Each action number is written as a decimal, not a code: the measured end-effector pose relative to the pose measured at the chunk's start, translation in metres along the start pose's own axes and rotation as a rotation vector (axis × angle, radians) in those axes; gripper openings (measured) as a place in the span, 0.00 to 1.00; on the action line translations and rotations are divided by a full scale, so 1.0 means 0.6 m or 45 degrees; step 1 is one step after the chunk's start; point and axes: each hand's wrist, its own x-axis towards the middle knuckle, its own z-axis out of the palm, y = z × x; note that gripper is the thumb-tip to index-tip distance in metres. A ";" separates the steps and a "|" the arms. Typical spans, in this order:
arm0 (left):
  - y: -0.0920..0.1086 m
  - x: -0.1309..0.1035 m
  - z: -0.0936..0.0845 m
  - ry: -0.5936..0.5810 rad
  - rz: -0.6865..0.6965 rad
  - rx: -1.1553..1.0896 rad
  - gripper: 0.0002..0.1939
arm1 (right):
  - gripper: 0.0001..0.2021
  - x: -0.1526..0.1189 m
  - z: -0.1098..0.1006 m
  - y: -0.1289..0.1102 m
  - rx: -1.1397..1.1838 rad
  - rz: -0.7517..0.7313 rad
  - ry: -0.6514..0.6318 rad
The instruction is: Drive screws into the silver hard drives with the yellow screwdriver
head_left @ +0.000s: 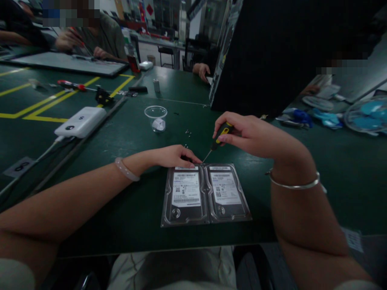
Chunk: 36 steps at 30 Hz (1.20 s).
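Observation:
Two hard drives lie side by side near the table's front edge, the left drive (186, 193) and the right drive (225, 191), labels up. My right hand (234, 131) is wrapped round the black and yellow handle of a screwdriver (223, 133). The screwdriver slants down to the left, its tip at the far edge where the two drives meet. My left hand (178, 156) rests on the far edge of the left drive, fingers stretched toward the tip and apart. Beyond the drives are several tiny screws (188, 133) on the green table (121, 133).
A clear plastic cup (155, 119) stands behind my left hand. A white power bank (81, 122) with a cable lies at the left. A large black case (260, 56) stands at the back right, beside blue items (326, 118). Other people sit across the table.

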 end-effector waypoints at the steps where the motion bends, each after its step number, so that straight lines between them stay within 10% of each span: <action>1: 0.000 0.000 0.000 -0.001 -0.003 0.000 0.22 | 0.08 0.000 0.000 0.000 -0.012 0.002 -0.002; 13: 0.001 -0.001 0.003 0.011 -0.005 -0.057 0.20 | 0.18 0.033 0.024 -0.068 -0.666 0.266 0.201; 20: -0.004 0.000 0.001 0.019 0.050 -0.041 0.19 | 0.13 0.018 -0.018 -0.027 -0.275 -0.099 -0.168; 36: 0.003 -0.001 0.000 0.016 0.039 -0.019 0.23 | 0.18 0.061 0.053 -0.029 0.435 -0.098 0.339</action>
